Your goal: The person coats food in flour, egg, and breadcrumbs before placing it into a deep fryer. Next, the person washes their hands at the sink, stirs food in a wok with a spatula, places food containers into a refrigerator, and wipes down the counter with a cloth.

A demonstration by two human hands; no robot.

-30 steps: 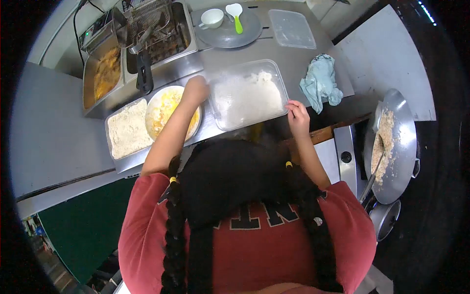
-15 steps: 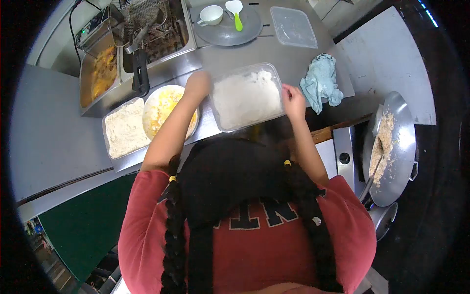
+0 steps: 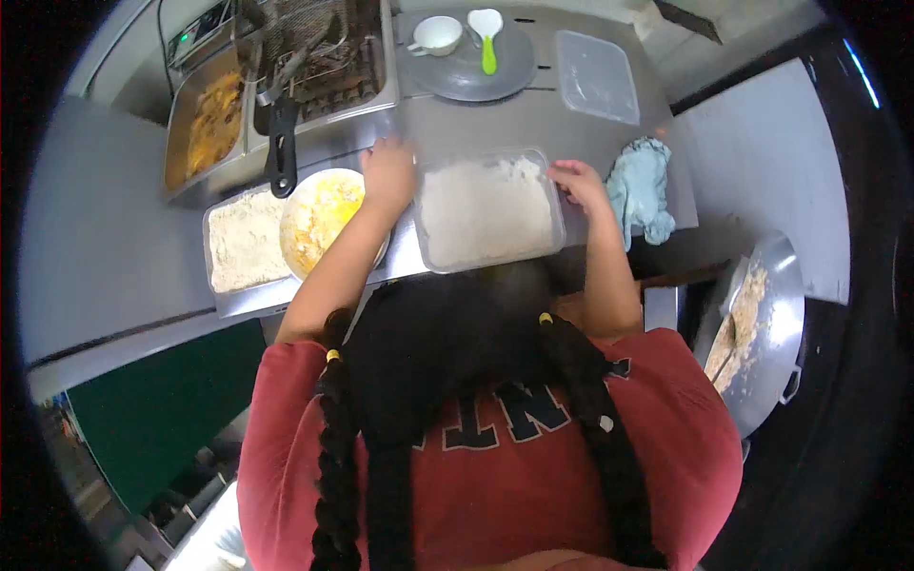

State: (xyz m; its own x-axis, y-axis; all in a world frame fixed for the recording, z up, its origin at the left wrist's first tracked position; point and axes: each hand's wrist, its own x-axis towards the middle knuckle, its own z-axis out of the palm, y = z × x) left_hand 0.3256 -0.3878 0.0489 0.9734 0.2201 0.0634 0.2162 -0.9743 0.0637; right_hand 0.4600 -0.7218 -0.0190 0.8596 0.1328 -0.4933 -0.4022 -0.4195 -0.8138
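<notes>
A clear plastic container [image 3: 490, 214] of white powder, which looks like flour, sits on the metal counter in front of me. My left hand [image 3: 388, 176] is beside its left wall, fingers loosely apart and a little blurred. At the upper right corner, the fingertips of my right hand [image 3: 579, 186] are on the rim. Left of my left forearm stands a white bowl [image 3: 297, 195] with a yellow, egg-like mixture and floury lumps. Next to the bowl is a second container [image 3: 246, 243] of pale flour, partly hidden by it.
A fryer [image 3: 328, 119] with wire baskets and a black-handled tool stands back left, beside a pan of orange food [image 3: 214, 124]. At the back are a round grey lid [image 3: 476, 81], white cup [image 3: 438, 35], green-handled spoon [image 3: 488, 52], plastic lid [image 3: 597, 76]. Right: blue cloth [image 3: 640, 190], wok [image 3: 776, 333].
The view has shifted, so the counter items appear lower. My left hand's fingers have loosened and spread. The right hand stays at the container's corner with its fingers straighter.
</notes>
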